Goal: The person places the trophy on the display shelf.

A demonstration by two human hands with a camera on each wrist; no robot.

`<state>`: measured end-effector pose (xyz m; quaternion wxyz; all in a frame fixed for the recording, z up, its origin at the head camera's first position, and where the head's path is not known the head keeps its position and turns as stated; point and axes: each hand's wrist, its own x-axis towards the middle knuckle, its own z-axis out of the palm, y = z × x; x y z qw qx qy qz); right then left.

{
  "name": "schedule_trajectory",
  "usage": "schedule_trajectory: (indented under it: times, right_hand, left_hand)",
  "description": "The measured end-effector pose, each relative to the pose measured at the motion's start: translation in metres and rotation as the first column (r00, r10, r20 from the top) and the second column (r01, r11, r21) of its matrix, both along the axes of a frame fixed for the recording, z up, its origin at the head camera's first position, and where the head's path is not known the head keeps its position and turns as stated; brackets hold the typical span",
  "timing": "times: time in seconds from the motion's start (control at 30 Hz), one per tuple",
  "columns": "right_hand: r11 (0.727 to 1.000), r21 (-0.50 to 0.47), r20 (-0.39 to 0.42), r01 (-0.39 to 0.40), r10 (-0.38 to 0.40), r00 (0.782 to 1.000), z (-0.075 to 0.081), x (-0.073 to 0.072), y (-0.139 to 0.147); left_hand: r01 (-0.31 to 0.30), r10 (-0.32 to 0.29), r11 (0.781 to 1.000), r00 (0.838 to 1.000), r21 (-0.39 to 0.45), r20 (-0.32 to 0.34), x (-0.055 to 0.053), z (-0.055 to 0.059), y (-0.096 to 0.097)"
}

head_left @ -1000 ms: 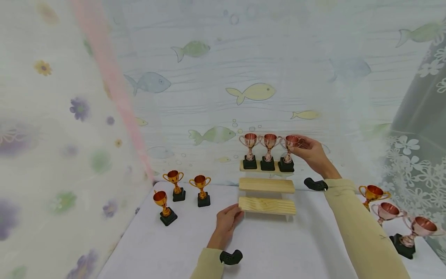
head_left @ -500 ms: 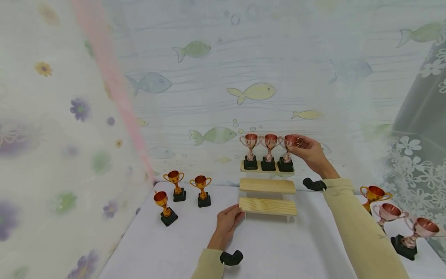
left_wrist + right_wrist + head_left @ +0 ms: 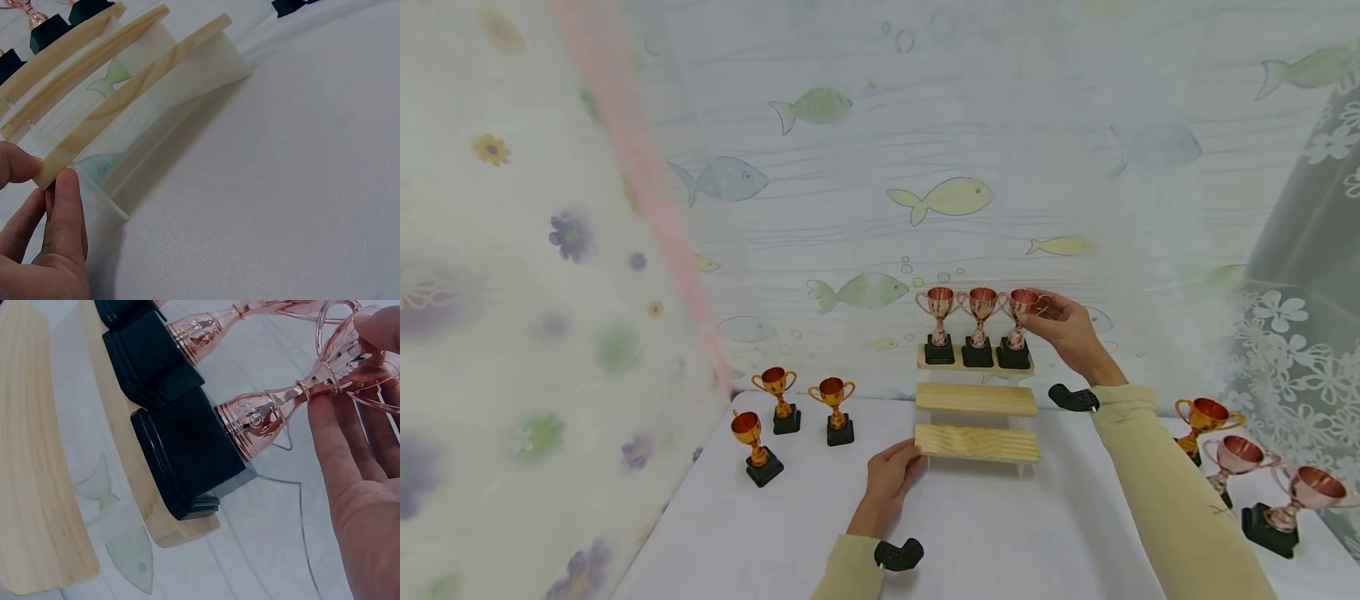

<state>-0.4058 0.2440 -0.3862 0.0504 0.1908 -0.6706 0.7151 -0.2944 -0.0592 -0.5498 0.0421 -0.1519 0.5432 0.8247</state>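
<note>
A three-tier wooden display stand [image 3: 976, 442] with clear side supports stands on the white table. On its top tier are three rose-gold trophy cups in a row, each on a black base. My right hand [image 3: 1067, 327] pinches the cup of the rightmost trophy [image 3: 1018, 329]; in the right wrist view its black base [image 3: 190, 453] sits on the top board [image 3: 169, 528]. The left end of the bottom board [image 3: 134, 94] is pinched between the thumb and fingers of my left hand [image 3: 53, 244].
Several gold trophies stand around: three at the left, including a nearer tilted-looking one [image 3: 757, 450], and one gold trophy [image 3: 1204, 421] at the right. Beside that one are two rose-gold trophies, the nearer trophy [image 3: 1292, 508] partly past the sleeve. A fish-patterned curtain [image 3: 850, 208] hangs behind.
The rightmost trophy on the top tier has shifted slightly left toward its neighbour and straightened, with my right hand on it. My left hand keeps its grip on the bottom board.
</note>
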Motion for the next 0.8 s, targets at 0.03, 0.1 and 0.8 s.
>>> schedule_trajectory:
  times: [0.03,0.1,0.8]
  right_hand:
    - [1.000,-0.005,0.002,0.000,0.000,1.000,0.000,0.000,0.000]
    - [1.000,-0.011,0.005,-0.002,0.002,1.000,-0.001,-0.001,0.000]
    - [0.991,0.095,0.005,0.093,-0.094,0.996,-0.003,0.016,0.013]
  left_hand:
    - [0.001,-0.001,1.000,1.000,0.001,-0.003,0.000,0.000,0.000]
    - [0.003,-0.003,1.000,1.000,0.001,-0.011,0.000,0.000,0.000]
    - [0.009,-0.009,1.000,1.000,-0.001,-0.003,0.002,0.002,0.000]
